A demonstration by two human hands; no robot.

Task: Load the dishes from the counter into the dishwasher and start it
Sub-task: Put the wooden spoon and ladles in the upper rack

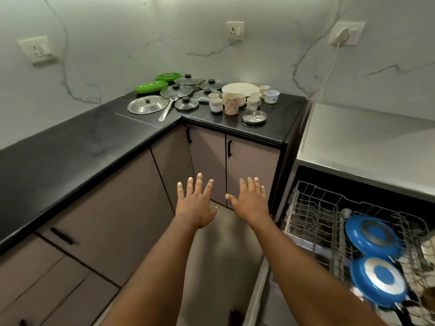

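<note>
The lower right corner is the hardest part to read: the dishwasher rack [315,215] runs out of frame there, blurred at its edge, and a dark handle below the two blue pans [374,236] is cut off. Small patterns on the cups [229,103] are visible, but no writing or brand can be read anywhere, including on the white tub [271,96] with its faint blue mark. The dishes sit grouped in the far corner of the black desk [70,147]: a steel lid [147,104], several glass lids with black knobs [176,91], a ladle [167,108], two green lids [151,87], a pale round plate [239,88], and a small steel plate [254,117] nearest the front edge. The blue pans stand on edge in the pulled-out wire rack, one just beside the other. The left hand [196,203] and right hand [250,201] are held out side by side above the floor, palms down, each grip spread wide with fingers apart, holding nothing, well short of the dishes.
</note>
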